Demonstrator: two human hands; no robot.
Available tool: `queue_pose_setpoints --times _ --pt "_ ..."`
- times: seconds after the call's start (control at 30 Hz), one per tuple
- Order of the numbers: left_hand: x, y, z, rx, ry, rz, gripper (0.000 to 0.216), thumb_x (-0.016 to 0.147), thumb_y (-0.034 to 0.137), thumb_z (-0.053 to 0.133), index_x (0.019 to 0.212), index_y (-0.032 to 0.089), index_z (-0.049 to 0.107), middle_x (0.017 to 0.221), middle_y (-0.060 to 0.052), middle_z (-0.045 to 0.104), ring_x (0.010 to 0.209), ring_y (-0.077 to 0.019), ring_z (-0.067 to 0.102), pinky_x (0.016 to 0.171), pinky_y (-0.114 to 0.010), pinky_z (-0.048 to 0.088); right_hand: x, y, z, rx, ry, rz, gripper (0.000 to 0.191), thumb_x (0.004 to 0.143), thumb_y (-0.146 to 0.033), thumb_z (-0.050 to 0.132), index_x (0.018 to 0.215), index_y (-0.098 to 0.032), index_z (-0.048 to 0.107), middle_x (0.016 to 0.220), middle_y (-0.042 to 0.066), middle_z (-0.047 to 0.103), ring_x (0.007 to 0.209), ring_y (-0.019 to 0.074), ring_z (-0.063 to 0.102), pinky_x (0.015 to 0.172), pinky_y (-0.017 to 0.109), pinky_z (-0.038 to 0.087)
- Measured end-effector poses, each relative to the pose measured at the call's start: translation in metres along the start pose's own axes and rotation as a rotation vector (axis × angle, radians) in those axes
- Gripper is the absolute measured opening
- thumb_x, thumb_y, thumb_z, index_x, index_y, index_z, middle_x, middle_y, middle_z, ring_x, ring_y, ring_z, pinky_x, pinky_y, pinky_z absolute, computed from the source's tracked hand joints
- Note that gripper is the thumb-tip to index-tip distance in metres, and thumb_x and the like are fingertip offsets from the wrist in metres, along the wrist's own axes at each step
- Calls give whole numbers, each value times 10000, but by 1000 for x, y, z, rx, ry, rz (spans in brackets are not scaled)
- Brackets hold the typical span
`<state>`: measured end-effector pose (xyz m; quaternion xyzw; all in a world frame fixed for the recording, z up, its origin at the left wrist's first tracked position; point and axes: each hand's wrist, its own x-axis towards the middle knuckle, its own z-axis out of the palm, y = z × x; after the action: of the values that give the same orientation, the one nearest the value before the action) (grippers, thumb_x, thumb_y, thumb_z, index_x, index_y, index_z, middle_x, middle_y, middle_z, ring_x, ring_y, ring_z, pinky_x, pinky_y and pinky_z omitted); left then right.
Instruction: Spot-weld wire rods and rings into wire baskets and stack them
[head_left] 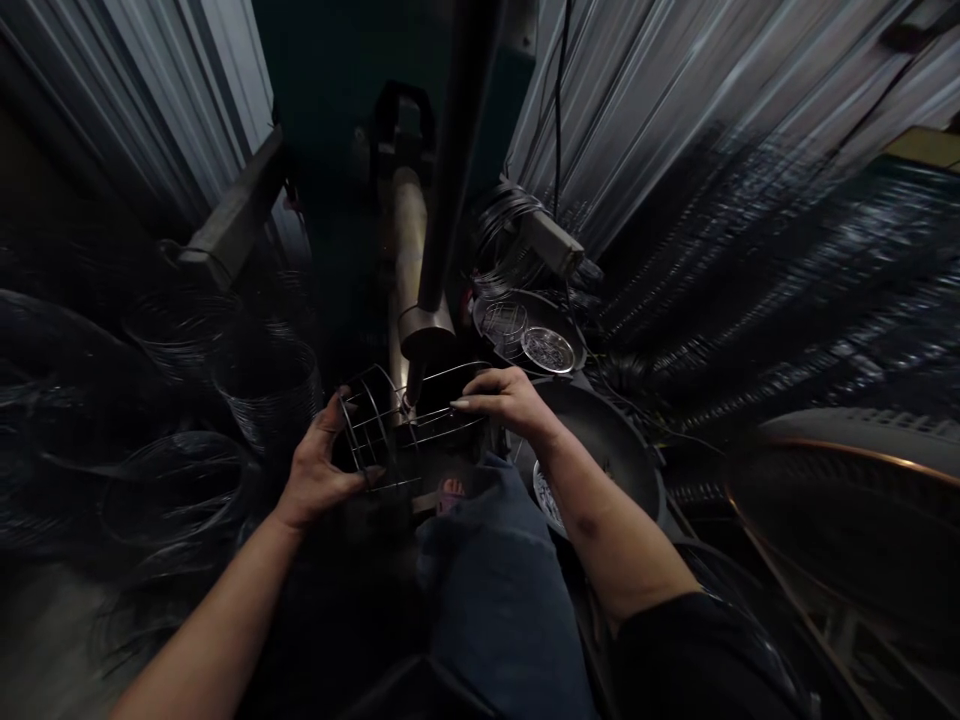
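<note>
A round wire cage (394,425) made of bent steel rods sits in front of me, just below a metal post. My left hand (321,470) curls around its left side, with the fingers through the rods. My right hand (502,400) grips the upper rim on the right side. The cage's lower part fades into shadow. Beyond my right forearm, a dark round pan (600,440) holds a pale wire piece (547,497), partly hidden by my arm. My denim-covered leg (491,570) lies below the cage.
Several coils of wire (266,390) are stacked at left. A dark tray (529,330) holds wire discs (547,350) beyond my right hand. A metal tube (409,260) and dark post rise ahead, between corrugated metal walls (630,110). More coiled wire (787,300) fills the right.
</note>
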<state>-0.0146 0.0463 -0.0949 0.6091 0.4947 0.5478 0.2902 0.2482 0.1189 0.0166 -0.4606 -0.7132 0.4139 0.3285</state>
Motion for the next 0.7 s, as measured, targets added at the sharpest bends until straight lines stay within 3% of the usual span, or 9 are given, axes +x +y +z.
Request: queue_pose_setpoints --times 0.4,0.7 --pt "11 5 0 -168 -60 -141 1116 496 321 866 1450 241 294 1335 -116 490 1241 -299 470 1093 -511 319 10 3 -5 -30 5 -29 270 575 -421 782 635 -165 720 601 9 631 583 133 553 556 248 401" --pt "17 4 1 -197 -78 -161 1125 485 318 870 1448 229 296 1294 -106 507 1222 -287 488 1089 -506 318 14 1 -9 23 24 4 249 549 -373 794 617 -151 705 577 -7 591 555 114 515 540 242 390"
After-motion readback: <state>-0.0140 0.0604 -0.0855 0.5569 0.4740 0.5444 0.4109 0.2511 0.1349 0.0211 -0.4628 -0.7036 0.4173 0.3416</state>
